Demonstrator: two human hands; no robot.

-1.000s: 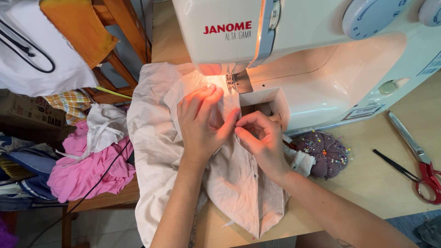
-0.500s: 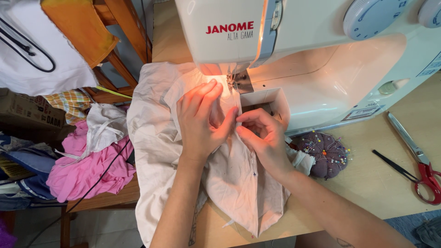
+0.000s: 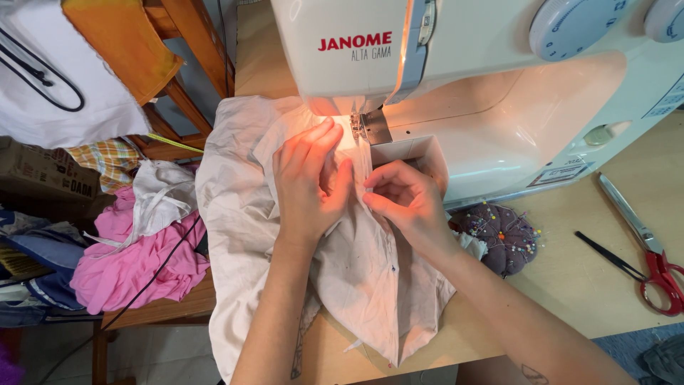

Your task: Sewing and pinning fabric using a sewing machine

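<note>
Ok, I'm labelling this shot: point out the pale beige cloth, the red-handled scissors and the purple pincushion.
Pale beige cloth (image 3: 235,207), head view, left fold.
Red-handled scissors (image 3: 664,274), head view, red handle.
Purple pincushion (image 3: 502,242), head view, top.

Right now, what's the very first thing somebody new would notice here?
Probably the big white sewing machine at the top, its lamp glowing on pale cloth. The left hand presses that cloth flat while the right hand pinches its edge. Red-handled scissors lie far right on the table.
</note>
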